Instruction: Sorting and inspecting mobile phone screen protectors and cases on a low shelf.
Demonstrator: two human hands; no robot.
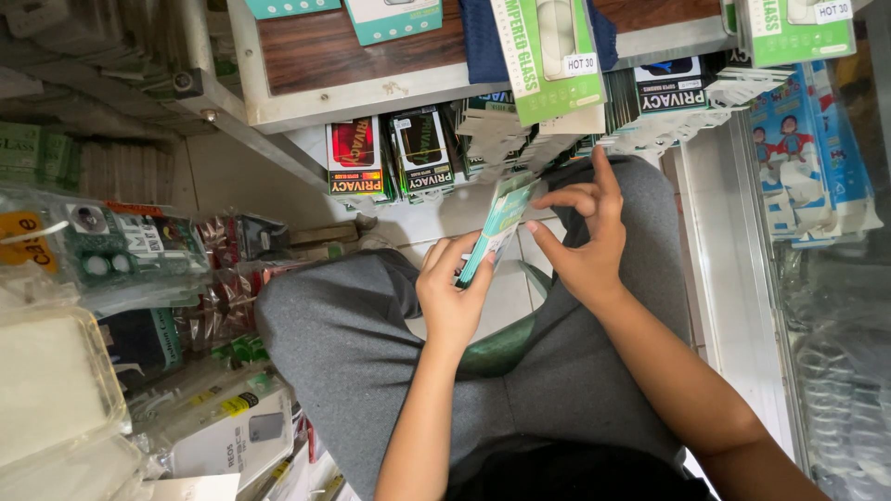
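Observation:
My left hand grips the lower end of a thin stack of teal and white flat packets, held edge-on above my grey trousers. My right hand is at the upper end of the stack, thumb against its edge and fingers spread above it. I am seated on a green stool, knees apart.
Rows of boxed packets stand on a shelf in front of my knees. Green packets hang above on a wooden board. Clear phone cases and bagged goods pile at the left. A glass cabinet stands at the right.

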